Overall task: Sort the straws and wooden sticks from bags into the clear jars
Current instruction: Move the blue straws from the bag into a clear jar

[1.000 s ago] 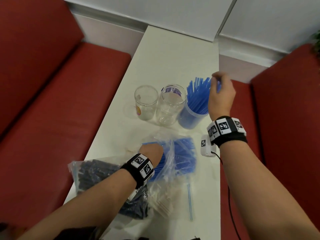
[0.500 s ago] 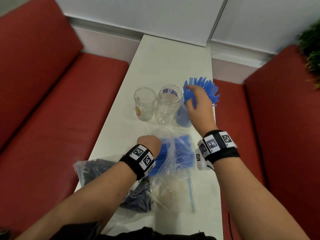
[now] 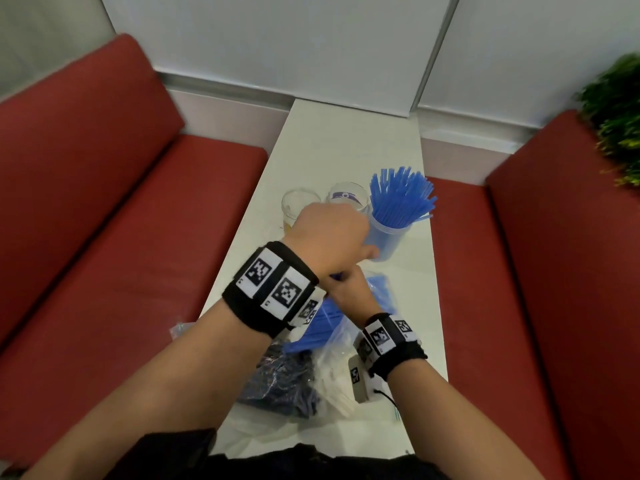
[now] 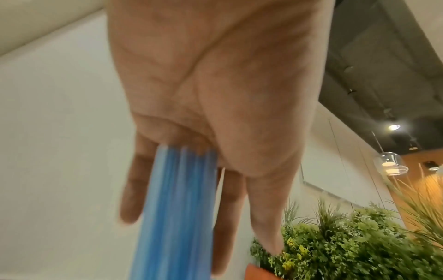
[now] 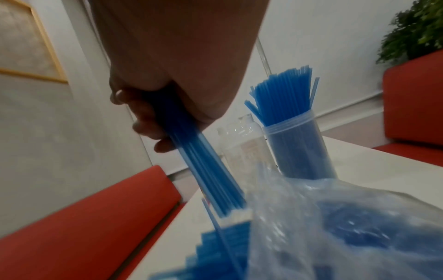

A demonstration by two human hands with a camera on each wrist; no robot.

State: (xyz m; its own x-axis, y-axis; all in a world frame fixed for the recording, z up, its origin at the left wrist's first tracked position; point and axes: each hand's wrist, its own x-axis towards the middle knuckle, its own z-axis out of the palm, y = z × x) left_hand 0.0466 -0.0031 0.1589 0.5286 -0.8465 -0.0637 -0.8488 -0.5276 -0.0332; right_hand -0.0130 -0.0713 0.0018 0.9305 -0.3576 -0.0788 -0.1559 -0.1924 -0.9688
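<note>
Straws (image 3: 401,197) fill the right-hand jar (image 3: 388,239) on the far part of the white table (image 3: 349,140) in the head view: thin, bright blue, fanned out above the rim. Two clear jars (image 3: 299,202) stand to its left, partly behind our left hand (image 3: 329,237). Our right hand (image 3: 351,292) sits just nearer, at the mouth of a clear bag (image 3: 346,317) holding more blue straws. Near us lie a bag of dark straws (image 3: 284,379) and one of pale sticks (image 3: 334,379).

From the left wrist, we see our left hand (image 4: 215,94) with fingers nearly straight, a blurred bundle of blue straws (image 4: 177,208) lying along them; whether they grip it we cannot tell.

From the right wrist, our right hand (image 5: 167,85) has its fingers curled round a bundle of blue straws (image 5: 203,170), whose lower ends reach into the bag (image 5: 311,217). Behind it stand one clear jar (image 5: 239,144) and the full jar (image 5: 299,147).
</note>
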